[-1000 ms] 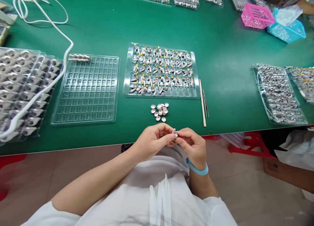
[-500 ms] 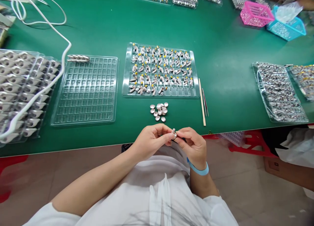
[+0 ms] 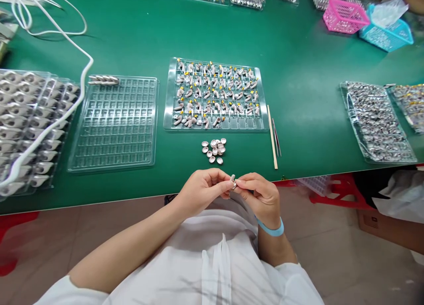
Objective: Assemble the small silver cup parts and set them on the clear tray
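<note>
Just off the table's front edge, my left hand (image 3: 209,188) and my right hand (image 3: 260,193) meet fingertip to fingertip. Between them they pinch a small beige and silver earphone part (image 3: 233,182); its stem points up and the fingers cover much of it. On the green table beyond the hands lies a loose group of small round silver caps (image 3: 214,151). Behind the caps, a clear plastic tray (image 3: 245,124) carries rows of beige stemmed parts with yellow tips. A blue band circles my right wrist.
To the right of the tray lie a wooden stick (image 3: 272,139) and tweezers (image 3: 277,138). A second clear tray (image 3: 115,119) holds a few metal parts. Trays of grey shells (image 3: 20,119) and a white cable (image 3: 66,115) are at left. Pink (image 3: 346,16) and blue baskets (image 3: 386,33) stand back right.
Both hands keep their pinch on the earphone part, which has turned slightly so its stem shows more. The whole view has shifted a little.
</note>
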A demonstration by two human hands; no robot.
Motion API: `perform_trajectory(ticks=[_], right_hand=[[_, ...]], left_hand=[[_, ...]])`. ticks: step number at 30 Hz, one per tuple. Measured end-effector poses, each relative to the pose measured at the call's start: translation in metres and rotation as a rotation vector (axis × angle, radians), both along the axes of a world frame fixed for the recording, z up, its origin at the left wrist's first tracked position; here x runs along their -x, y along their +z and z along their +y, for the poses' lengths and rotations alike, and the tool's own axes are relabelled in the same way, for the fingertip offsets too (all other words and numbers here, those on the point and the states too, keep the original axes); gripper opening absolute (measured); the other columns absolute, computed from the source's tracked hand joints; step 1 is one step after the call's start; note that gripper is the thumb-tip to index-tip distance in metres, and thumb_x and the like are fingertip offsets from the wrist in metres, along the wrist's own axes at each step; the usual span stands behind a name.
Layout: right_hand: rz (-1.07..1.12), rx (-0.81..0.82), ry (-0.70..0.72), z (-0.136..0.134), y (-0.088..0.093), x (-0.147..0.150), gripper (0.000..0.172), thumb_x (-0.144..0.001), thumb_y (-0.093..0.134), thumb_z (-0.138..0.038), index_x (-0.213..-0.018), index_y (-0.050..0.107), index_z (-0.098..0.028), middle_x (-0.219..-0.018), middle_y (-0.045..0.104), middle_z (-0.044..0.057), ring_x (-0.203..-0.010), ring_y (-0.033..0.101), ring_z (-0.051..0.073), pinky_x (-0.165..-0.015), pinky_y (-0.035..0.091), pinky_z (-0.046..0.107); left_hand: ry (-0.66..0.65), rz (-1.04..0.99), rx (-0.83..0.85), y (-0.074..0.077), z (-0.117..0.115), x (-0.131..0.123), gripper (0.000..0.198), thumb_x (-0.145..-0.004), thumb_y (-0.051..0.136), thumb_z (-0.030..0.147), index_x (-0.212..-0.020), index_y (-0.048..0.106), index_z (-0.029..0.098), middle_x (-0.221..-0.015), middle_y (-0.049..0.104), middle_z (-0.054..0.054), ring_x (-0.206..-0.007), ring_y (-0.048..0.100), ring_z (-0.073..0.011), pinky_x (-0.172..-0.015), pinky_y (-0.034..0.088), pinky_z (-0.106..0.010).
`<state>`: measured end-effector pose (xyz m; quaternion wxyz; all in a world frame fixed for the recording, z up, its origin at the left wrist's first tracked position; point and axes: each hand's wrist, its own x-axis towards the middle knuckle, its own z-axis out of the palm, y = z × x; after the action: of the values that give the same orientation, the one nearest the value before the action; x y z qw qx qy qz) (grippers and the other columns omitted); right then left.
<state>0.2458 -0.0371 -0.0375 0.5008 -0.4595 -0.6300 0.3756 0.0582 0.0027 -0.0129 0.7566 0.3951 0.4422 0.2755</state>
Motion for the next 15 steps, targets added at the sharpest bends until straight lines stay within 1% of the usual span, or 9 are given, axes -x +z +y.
perform_trajectory(ticks=[4, 9, 11, 15], right_hand=[[-0.071, -0.026, 0.049, 0.0012, -0.0013, -0.0039, 0.022, -0.084, 0.072, -0.009, -0.098, 0.073, -0.026, -0.09, 0.073, 0.003, -0.077, 0.07, 0.015, -0.062, 0.059, 0.026], [-0.145, -0.113, 0.1, 0.0028, -0.0016, -0.006, 0.028, -0.086, 0.067, -0.006, -0.105, 0.072, -0.028, -0.096, 0.073, 0.004, -0.082, 0.07, 0.015, -0.066, 0.061, 0.027], [-0.154, -0.113, 0.09, 0.0036, -0.0006, -0.0048, 0.028, -0.086, 0.068, -0.006, -0.104, 0.071, -0.027, -0.094, 0.073, 0.004, -0.081, 0.07, 0.015, -0.066, 0.061, 0.027], [-0.107, -0.052, 0.059, 0.005, -0.0001, -0.0014, 0.023, -0.084, 0.071, -0.007, -0.099, 0.073, -0.025, -0.091, 0.073, 0.004, -0.078, 0.07, 0.014, -0.063, 0.059, 0.026]], left_hand=[[-0.028, 0.014, 0.002, -0.0018, 0.0005, 0.0023, 0.025, -0.077, 0.077, 0.035, -0.081, 0.071, 0.011, -0.069, 0.069, -0.002, -0.062, 0.064, -0.0121, -0.065, 0.055, -0.024], [-0.031, 0.004, 0.057, -0.0041, 0.0011, 0.0043, 0.029, -0.075, 0.078, 0.037, -0.081, 0.071, 0.01, -0.07, 0.07, -0.003, -0.06, 0.064, -0.0118, -0.063, 0.055, -0.024], [-0.01, -0.003, 0.059, -0.0048, 0.0006, 0.0039, 0.029, -0.075, 0.079, 0.037, -0.081, 0.071, 0.01, -0.069, 0.07, -0.002, -0.061, 0.064, -0.012, -0.063, 0.055, -0.024], [0.036, -0.009, 0.04, -0.0058, -0.0004, 0.0017, 0.026, -0.074, 0.08, 0.035, -0.08, 0.072, 0.011, -0.071, 0.071, -0.003, -0.061, 0.065, -0.0121, -0.063, 0.056, -0.024]])
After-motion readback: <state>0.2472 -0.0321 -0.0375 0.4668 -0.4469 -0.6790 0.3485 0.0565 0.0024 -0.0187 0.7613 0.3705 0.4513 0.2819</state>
